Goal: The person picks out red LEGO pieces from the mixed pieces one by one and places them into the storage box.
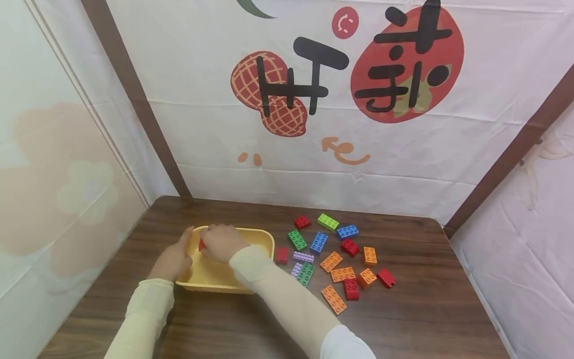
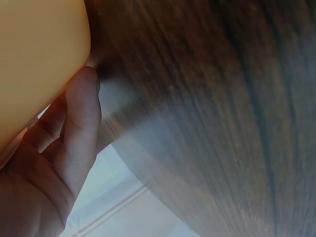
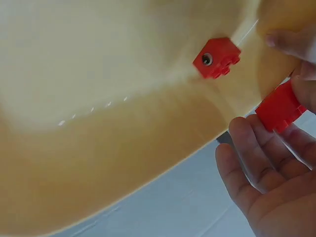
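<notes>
A yellow plastic tray [image 1: 211, 287] sits at the left part of the table. My left hand [image 1: 174, 260] grips its left side; in the left wrist view the fingers [image 2: 81, 113] lie along the outside of the wall, and the thumb shows inside the rim in the right wrist view. Over the tray's far left corner, my right hand [image 1: 222, 243] pinches a red toy brick [image 3: 279, 106] between thumb and fingers. Another red brick with a printed eye [image 3: 217, 58] lies inside the tray, hidden behind my right hand in the head view.
To the right of the tray, several toy bricks are spread over the brown wooden table [image 1: 426, 319]: orange [image 1: 334, 299], blue [image 1: 319, 242], green [image 1: 297, 239], lilac [image 1: 303, 257] and red [image 1: 351, 288]. A printed white cloth [image 1: 215, 184] hangs behind the table's far edge.
</notes>
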{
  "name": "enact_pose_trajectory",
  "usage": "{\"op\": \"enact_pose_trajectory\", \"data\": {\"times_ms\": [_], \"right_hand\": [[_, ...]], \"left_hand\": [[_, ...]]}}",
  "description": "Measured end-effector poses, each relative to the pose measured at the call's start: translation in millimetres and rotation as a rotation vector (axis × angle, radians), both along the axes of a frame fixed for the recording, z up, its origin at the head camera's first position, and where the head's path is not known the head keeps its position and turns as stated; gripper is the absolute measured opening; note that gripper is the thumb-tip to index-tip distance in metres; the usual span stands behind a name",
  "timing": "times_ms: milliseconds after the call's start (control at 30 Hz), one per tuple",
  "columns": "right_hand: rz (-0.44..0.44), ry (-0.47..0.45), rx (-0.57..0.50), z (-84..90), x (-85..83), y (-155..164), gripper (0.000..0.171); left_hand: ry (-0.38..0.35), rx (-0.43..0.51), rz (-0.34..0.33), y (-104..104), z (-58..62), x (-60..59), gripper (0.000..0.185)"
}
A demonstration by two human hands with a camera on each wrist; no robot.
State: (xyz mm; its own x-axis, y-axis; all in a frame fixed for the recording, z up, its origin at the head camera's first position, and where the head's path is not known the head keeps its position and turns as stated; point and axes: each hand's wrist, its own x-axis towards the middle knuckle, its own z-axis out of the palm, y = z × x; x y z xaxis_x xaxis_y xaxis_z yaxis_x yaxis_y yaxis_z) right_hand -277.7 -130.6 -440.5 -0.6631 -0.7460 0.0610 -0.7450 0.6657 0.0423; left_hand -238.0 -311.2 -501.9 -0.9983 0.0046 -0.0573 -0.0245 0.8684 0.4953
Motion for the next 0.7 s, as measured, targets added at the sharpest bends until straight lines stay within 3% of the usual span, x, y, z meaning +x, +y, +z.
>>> {"op": "enact_pose_trajectory", "data": {"times_ms": [167,400,700], "right_hand": [[0.017,-0.027,-0.019,-8.3,4.3,-10.7,0.012],[0.027,-0.058,0.036,-19.1,10.1,-17.8,0.016],[0.037,-0.05,0.078,-34.7,7.9,-28.6,0.008]], "left_hand": [[0.019,-0.007,-0.011,0.1,-1.4,1.6,0.088],[-0.009,0.0,-0.006,1.8,-1.6,4.0,0.093],[0.003,-0.013,0.01,1.1,-0.2,-0.9,0.09]]}}
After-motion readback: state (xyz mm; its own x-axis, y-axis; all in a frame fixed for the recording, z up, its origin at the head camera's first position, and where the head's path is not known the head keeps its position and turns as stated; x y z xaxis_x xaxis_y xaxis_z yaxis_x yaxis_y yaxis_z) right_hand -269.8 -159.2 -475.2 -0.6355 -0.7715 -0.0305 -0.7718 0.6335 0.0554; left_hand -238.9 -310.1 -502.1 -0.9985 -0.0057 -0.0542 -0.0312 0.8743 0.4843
